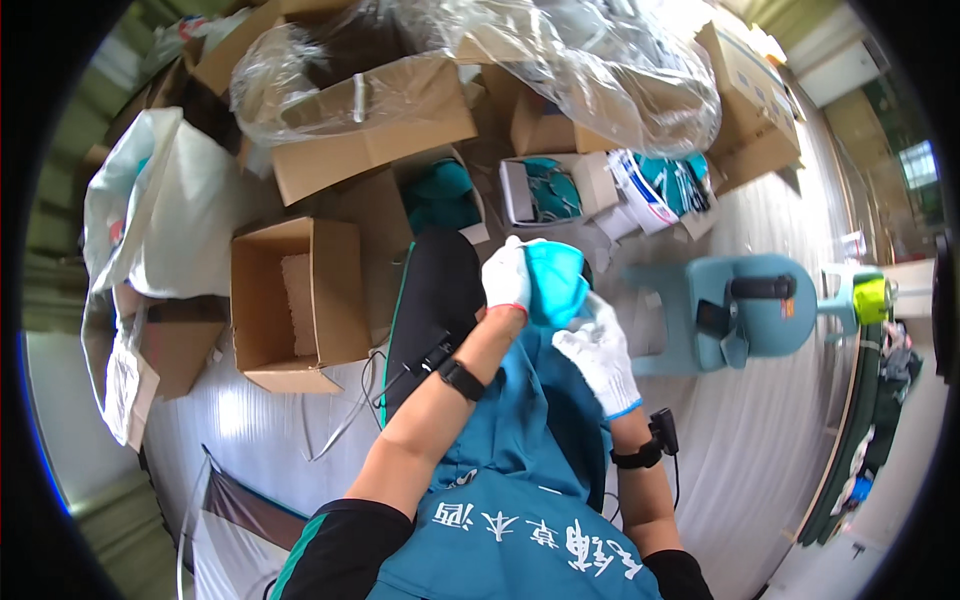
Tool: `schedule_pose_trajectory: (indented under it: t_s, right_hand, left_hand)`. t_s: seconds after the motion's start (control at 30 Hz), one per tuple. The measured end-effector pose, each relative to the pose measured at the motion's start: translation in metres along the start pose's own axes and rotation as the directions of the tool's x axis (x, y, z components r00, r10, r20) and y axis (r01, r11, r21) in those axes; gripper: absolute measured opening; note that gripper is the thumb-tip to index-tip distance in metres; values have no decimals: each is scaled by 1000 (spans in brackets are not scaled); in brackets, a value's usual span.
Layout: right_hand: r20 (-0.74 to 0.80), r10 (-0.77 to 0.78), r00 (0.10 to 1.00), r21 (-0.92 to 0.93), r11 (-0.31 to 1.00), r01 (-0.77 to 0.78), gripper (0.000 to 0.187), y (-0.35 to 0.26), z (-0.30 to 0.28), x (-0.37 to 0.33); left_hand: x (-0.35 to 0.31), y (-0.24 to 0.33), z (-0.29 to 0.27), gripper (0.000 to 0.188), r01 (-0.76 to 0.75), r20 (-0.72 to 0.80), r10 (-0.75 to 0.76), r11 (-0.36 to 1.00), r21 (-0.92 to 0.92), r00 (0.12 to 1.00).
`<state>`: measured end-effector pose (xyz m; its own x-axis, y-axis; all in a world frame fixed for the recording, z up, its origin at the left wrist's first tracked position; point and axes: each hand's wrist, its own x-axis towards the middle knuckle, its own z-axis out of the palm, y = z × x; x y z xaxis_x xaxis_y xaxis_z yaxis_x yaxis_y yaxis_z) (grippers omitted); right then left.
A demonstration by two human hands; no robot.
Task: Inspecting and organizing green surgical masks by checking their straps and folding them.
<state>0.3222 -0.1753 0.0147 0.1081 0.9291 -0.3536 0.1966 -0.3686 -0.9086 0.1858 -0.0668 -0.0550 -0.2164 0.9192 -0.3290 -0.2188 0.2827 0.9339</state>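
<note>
Teal item: we are holding a small teal fabric piece (556, 282) up over our lap, just above the teal apron (520, 470) we are wearing.
Left hand: our gloved left hand (507, 278) is closing around the item's left edge.
Right hand: our gloved right hand (603, 352) is gripping its lower right corner, just below and right of the item.
Open box: an open cardboard box (295, 300) is sitting well to the left of the item, on the floor.
Stool: a pale blue stool (740, 310) is standing to the item's right.
Risk: we are judging that the thick gloves could be dulling our hold, so the soft fabric could be slipping out and dropping among the clutter beyond it.
</note>
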Motion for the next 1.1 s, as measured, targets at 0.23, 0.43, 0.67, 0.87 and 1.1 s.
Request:
schedule_pose_trajectory:
  t_s: [0.23,0.43,0.67,0.87,1.1]
  right_hand:
    - [-121,198,973,261,952,-161,18,-35,28,6]
    - [-81,287,955,281,926,-254,28,-33,16,36]
    - [207,-51,977,387,921,-34,28,-34,93,145]
    - [520,33,853,795,347,-498,27,-24,110,143]
    - [476,19,879,879,-44,-475,30,-29,84,115]
  left_hand:
    - [21,-7,-41,35,-191,-7,253,749,635,967]
    - [8,98,-92,43,370,83,-377,805,-463,923]
    - [0,93,-137,41,467,380,-273,552,-691,884]
    - [-4,77,-152,24,458,343,-304,619,-638,889]
    - [-21,45,-109,29,509,288,-419,727,-461,861]
